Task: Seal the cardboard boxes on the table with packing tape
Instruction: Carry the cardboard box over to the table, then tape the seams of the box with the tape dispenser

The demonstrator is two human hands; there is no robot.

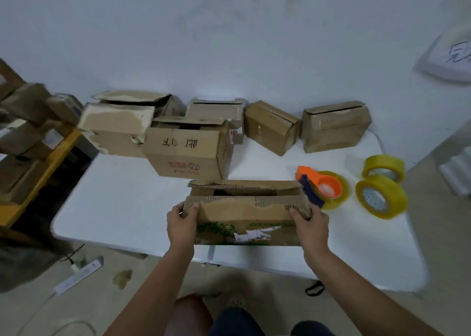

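Bottom centre of frame: green-printed box (pixel 244 223) clamped at both ends by left grip (pixel 182 221) and right grip (pixel 309 221), flaps unsealed; tape dispenser (pixel 321 186) untouched, rear boxes (pixel 272 127) still untaped.

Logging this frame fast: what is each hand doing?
Left hand: grips the left end of the near box.
Right hand: grips its right end.

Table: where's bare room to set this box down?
White table: bare left patch, between brown printed carton and near edge. Smaller strip between back boxes and orange tape dispenser. Crowded right: yellow tape rolls.
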